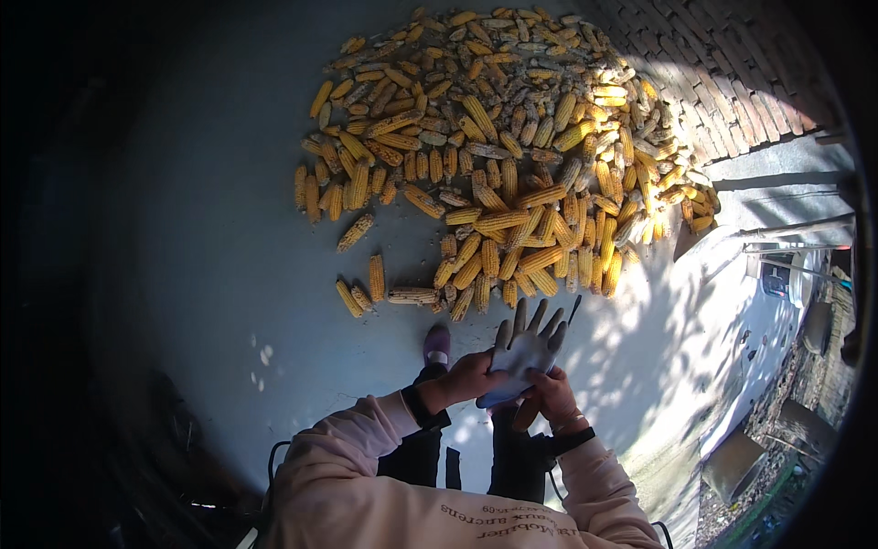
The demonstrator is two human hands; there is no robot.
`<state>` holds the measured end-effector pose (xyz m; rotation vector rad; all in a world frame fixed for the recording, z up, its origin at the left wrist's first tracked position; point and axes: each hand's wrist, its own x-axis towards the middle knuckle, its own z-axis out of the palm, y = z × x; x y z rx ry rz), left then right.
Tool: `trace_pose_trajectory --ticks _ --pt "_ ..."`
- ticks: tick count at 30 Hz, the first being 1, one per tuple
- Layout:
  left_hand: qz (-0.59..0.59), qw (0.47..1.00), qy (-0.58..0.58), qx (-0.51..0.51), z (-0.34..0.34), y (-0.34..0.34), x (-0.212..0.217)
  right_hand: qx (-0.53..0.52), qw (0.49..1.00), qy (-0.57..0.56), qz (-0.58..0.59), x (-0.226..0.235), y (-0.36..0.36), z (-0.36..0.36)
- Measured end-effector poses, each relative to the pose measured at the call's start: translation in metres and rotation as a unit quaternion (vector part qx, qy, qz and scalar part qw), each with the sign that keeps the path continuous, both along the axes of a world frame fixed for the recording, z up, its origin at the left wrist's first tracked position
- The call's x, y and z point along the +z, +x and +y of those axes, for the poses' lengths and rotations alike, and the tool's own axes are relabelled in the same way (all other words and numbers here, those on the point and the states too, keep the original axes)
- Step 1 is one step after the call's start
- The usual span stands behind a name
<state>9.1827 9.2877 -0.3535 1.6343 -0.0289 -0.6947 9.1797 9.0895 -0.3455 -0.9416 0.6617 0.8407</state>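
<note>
Left forearm (366, 426) ran in from the near left, slanting far and right, elbow bent. Left hand (469, 379) was bare, fingers pointing right, closed in a grip. Right forearm (599, 478) came from the near right, slanting far and left. Right hand (552, 397) was bare too, thumb and fingers pinched, slightly nearer. Both wrists (423, 402) looked roughly straight.

The glove (525, 353) looks like smooth matt cloth, the sweatshirt (347, 499) soft cloth and the trousers (413, 457) dull cloth, while the corn cobs (502, 220) are knobbly and rough, the floor (229, 229) smooth and matt, and the brickwork (727, 78) coarse.
</note>
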Motion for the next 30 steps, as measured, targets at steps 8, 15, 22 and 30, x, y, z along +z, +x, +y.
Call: trace_pose_trajectory --ticks 8,15,22,30 --pt "-0.108 0.985 0.133 -0.006 0.079 -0.045 0.155 0.17 0.962 -0.147 -0.154 0.161 0.044 0.009" --pt "-0.044 0.957 0.247 0.146 0.145 -0.144 0.223 0.359 0.854 -0.241 -0.289 0.203 0.06 0.013" --pt "0.155 0.866 0.238 0.412 0.257 -0.284 0.153 0.44 0.779 -0.368 -0.255 0.19 0.038 0.08" --pt "0.167 0.789 0.361 0.468 0.423 -0.398 0.124 0.56 0.593 -0.401 -0.416 0.09 0.079 0.167"
